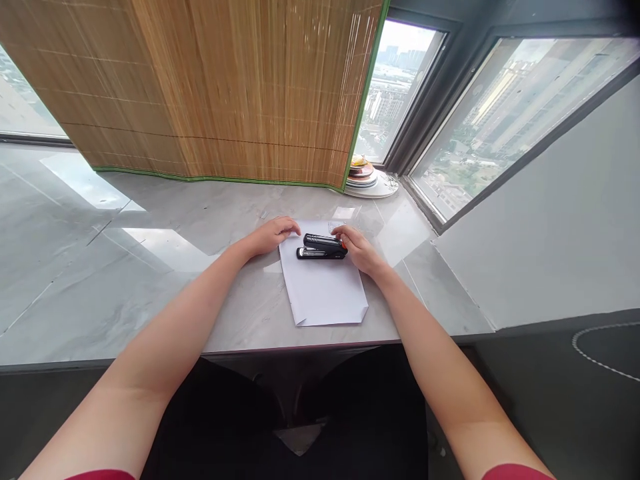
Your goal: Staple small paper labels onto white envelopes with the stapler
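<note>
White paper (327, 293) lies on the grey marble-look sill, its two near corners folded. Across its upper part is a black stapler (321, 247), its jaws parted toward the left and an orange-red spot at its right end. My right hand (357, 248) has its fingers closed round that right end. At the paper's upper left edge rests my left hand (277, 233), palm down, fingers loosely spread and with nothing held in them. A faint clear object (332, 226), too small to make out, lies near my right fingertips.
A bamboo blind (225, 93) with green edging hangs over the far side. Stacked plates (373, 183) stand in the window corner. The sill's front edge (300, 348) runs above my legs. A white wall (540, 220) borders the right side.
</note>
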Tool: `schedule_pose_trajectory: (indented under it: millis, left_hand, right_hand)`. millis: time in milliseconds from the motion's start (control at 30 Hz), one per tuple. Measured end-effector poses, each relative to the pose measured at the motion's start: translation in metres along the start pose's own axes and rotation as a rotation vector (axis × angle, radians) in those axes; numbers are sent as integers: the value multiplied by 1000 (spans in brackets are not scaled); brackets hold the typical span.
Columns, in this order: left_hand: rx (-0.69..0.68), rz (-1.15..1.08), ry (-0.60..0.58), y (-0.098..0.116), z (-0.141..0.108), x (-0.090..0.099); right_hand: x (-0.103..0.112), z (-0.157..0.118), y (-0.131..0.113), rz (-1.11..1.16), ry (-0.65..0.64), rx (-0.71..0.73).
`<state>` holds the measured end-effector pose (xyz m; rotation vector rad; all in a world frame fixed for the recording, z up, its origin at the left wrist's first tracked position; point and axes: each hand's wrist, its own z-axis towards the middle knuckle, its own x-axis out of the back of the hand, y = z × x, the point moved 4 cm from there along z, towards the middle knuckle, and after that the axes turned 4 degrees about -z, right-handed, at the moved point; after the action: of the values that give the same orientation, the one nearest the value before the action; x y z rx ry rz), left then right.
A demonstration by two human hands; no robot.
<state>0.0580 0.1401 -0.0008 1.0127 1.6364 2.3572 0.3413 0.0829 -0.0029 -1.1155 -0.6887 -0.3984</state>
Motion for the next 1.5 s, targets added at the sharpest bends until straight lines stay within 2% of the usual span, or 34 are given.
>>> schedule_pose_trajectory:
  millis: [100, 200, 333, 467, 533, 600, 700, 767, 833, 900, 967, 1067, 1167, 1300, 1367, 1433, 1500]
  left_hand:
    - [93, -213, 100, -2, 1, 4]
    - [162, -357, 144, 0, 1, 6]
    - [201, -395, 178, 3, 0, 6]
    - [169, -399, 179, 1, 1, 4]
    - [136, -368, 221, 2, 2, 5]
    - [74, -387, 339, 9, 2, 9]
    - [13, -648, 520, 25, 0, 8]
    - [105, -874, 482, 30, 1, -3]
    - [265, -999, 319, 31, 2, -20]
    - [391, -1030, 165, 27, 2, -34]
    - [432, -1049, 101, 21, 3, -41]
    - [426, -1097, 119, 16, 4, -42]
    - [427, -1148, 172, 17, 4, -38]
    - [418, -1156, 249, 16, 4, -30]
    - [389, -1118, 305, 13, 4, -26]
    - [357, -1069, 336, 11, 4, -24]
    - [331, -1019, 345, 12, 4, -25]
  right_hand:
    - [-3, -1, 0, -2, -11, 9]
    - [-1, -2, -5, -12, -20, 31]
    - [5, -4, -21, 25, 41, 52]
    - [-3, -5, -32, -26, -83, 86]
    - [-7, -5, -31, -26, -111, 60]
    - [-7, -5, -29, 32, -65, 38]
    - [0, -7, -33, 86, 143, 75]
    - [6, -11, -40, 32, 308, 151]
    - [10, -14, -46, -59, 421, 244]
    - [11, -16, -49, -140, 457, 321]
    - [9, -16, -49, -197, 448, 367]
    - [7, -15, -47, -262, 439, 386]
    - [7, -16, -50, -273, 492, 370]
    - [14, -17, -46, -147, 585, 229]
    - [16, -15, -36, -27, 520, 103]
    - [13, -11, -27, 106, 343, 22]
    - [8, -10, -24, 194, 157, 7]
